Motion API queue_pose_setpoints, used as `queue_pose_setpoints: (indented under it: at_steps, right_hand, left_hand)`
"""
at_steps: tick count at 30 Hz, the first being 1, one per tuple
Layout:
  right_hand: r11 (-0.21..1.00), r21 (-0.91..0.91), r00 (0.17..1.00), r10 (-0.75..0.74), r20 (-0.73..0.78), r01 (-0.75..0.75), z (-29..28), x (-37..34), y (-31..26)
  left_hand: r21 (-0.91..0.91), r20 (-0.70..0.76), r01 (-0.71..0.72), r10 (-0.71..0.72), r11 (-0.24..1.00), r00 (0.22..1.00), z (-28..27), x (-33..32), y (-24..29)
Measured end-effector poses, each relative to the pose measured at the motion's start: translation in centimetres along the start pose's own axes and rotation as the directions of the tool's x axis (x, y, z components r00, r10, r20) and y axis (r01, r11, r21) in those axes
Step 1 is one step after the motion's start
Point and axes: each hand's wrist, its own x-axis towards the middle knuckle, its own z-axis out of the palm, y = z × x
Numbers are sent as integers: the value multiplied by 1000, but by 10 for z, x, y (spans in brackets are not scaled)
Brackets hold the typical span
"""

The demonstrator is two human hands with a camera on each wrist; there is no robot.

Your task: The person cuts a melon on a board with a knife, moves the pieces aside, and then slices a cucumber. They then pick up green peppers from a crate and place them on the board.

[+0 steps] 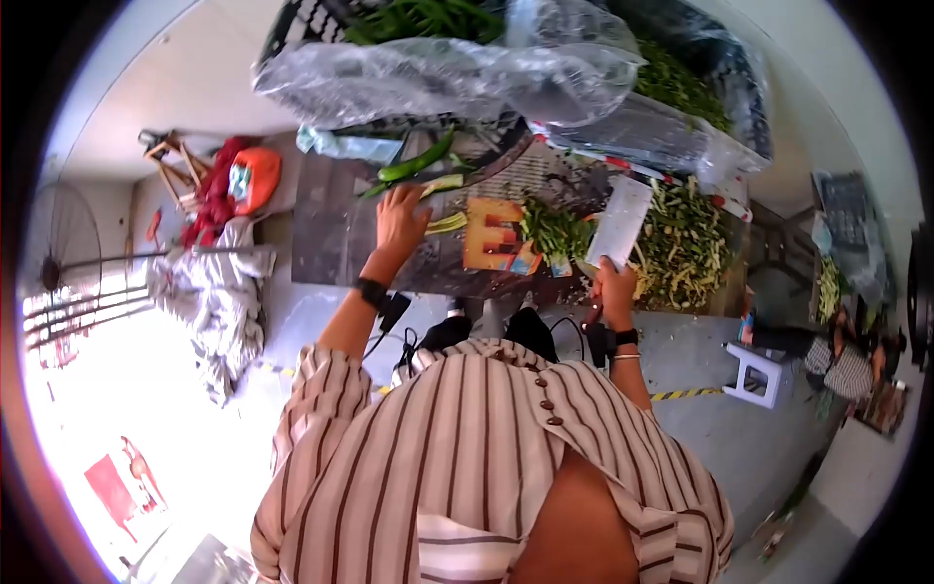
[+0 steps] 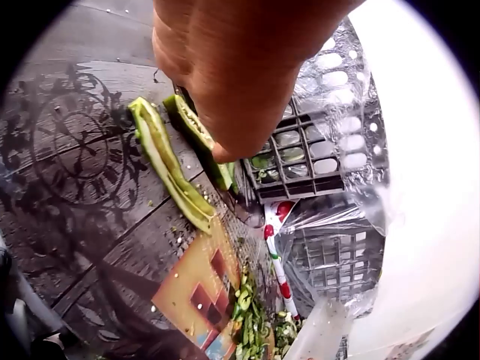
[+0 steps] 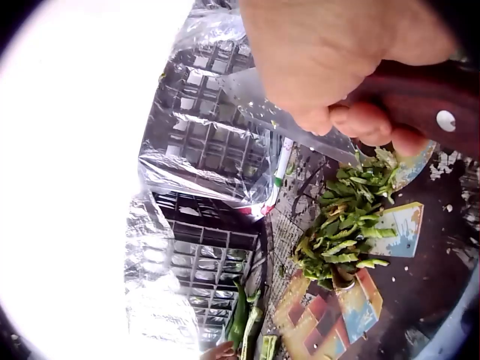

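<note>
In the head view my left hand (image 1: 399,222) reaches over the table's left part, fingers spread. Its fingertips are right at a halved green pepper (image 2: 196,135), part of which they hide in the left wrist view. A second pepper half (image 2: 171,166) lies cut side up beside it. Whole green peppers (image 1: 416,159) lie just beyond. My right hand (image 1: 615,292) grips the dark handle (image 3: 442,105) of a cleaver (image 1: 621,219). The broad blade lies between a small heap of sliced pepper (image 1: 555,229) and a larger heap of chopped pepper (image 1: 681,248).
Black crates (image 1: 754,73) wrapped in clear plastic stand along the table's far side, holding green peppers (image 1: 423,21). A yellow-orange printed picture (image 1: 486,234) shows on the dark tabletop (image 1: 331,224). At the right is a white stool (image 1: 754,375); an orange bag (image 1: 258,180) sits at the left.
</note>
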Motion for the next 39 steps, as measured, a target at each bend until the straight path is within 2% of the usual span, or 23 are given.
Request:
queue_pose_setpoints:
  at_steps: [2, 4, 6, 8, 10, 12, 14, 16, 18, 19, 21, 23, 24, 25, 26, 28, 29, 31, 32, 35, 37, 38, 39]
  right_hand:
    - [999, 26, 1000, 23, 9, -23, -2, 1, 4]
    - [998, 46, 999, 35, 16, -36, -5, -3, 3]
    - [997, 56, 998, 53, -16, -52, -7, -5, 6]
    - [995, -63, 997, 80, -14, -81, -16, -4, 12]
    - [993, -95, 996, 57, -74, -64, -19, -2, 19]
    - [998, -59, 998, 3, -67, -7, -21, -6, 16]
    - [1000, 11, 996, 21, -92, -20, -28, -7, 16]
    - [999, 19, 984, 37, -173, -34, -37, -5, 22]
    - [998, 59, 988, 34, -154, -25, -47, -8, 18]
    - [991, 133, 980, 58, -190, -32, -51, -8, 16]
    - [972, 232, 967, 87, -238, -30, -60, -7, 18]
    - [968, 248, 963, 90, -255, -25, -63, -10, 13]
    - [966, 258, 959, 88, -268, -17, -64, -12, 10]
    - [964, 266, 956, 97, -276, -21, -66, -12, 10]
    - [967, 256, 966, 72, -249, -6, -68, -13, 12]
    - [967, 253, 972, 57, -230, 3, -70, -16, 12]
    - [975, 224, 977, 49, -207, -1, -70, -18, 11]
    - [980, 199, 980, 48, -192, -9, -68, -20, 11]
    - [975, 222, 981, 62, -184, -20, -66, -20, 12]
    - [970, 239, 986, 79, -148, -41, -67, -19, 23]
    - [972, 231, 990, 79, -117, -50, -66, -20, 24]
    - [978, 203, 992, 72, -108, -49, -64, -20, 23]
    - [984, 174, 993, 64, -96, -47, -62, -20, 22]
  left_hand:
    - [15, -10, 47, -47, 999, 999, 6, 10, -5]
    - [192, -63, 35, -23, 981, 998, 19, 21, -10]
    - [282, 46, 5, -18, 959, 999, 32, 28, -23]
    - [268, 165, 92, -140, 959, 976, 40, 36, -32]
    - [202, 120, 54, -79, 978, 990, 46, 40, -40]
    - [259, 94, 42, -69, 965, 993, 43, 40, -32]
    - [85, 63, -37, 31, 996, 998, 49, 44, -43]
    - [93, 46, -39, 34, 995, 998, 40, 46, -16]
    - [-228, 230, 188, -135, 955, 964, 43, 51, 6]
    - [-353, 210, 128, -55, 927, 976, 55, 48, 16]
    - [-449, 467, 321, -87, 834, 880, 41, 44, 82]
    - [-501, 533, 298, 18, 813, 846, 61, 31, 121]
    - [-494, 504, 142, 150, 858, 851, 99, 23, 113]
    - [-552, 548, 179, 193, 814, 814, 100, 18, 138]
    - [-548, 558, 177, 199, 818, 805, 107, 12, 153]
    - [-464, 686, 233, 181, 854, 704, 122, 4, 176]
    - [-460, 694, 231, 185, 857, 696, 133, 1, 181]
    - [-595, 597, 65, 386, 801, 704, 156, -7, 187]
    - [-592, 605, 65, 390, 803, 694, 162, -9, 190]
    - [-504, 687, 131, 304, 854, 660, 153, -6, 207]
    - [-412, 772, 296, 157, 862, 616, 148, -5, 208]
    - [-406, 775, 296, 154, 864, 612, 148, -6, 206]
    - [-430, 707, 185, 202, 884, 678, 149, -8, 203]
